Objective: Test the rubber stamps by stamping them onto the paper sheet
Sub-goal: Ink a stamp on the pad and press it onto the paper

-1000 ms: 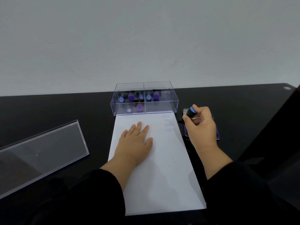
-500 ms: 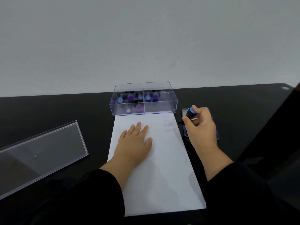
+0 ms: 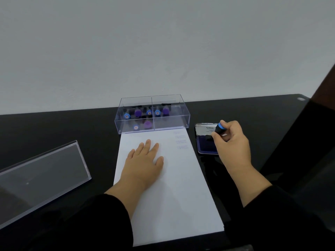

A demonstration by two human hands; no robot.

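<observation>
Inside clear box (image 3: 170,122): capped stamps (image 3: 137,113).

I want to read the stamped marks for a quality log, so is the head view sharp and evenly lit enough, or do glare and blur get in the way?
Head view: lighting is soft and even; the faint blue stamped impressions on the white paper sheet are too blurred to read; the clear acrylic compartment box and glossy black table carry reflections; wide-angle bending shows at the edges.
</observation>
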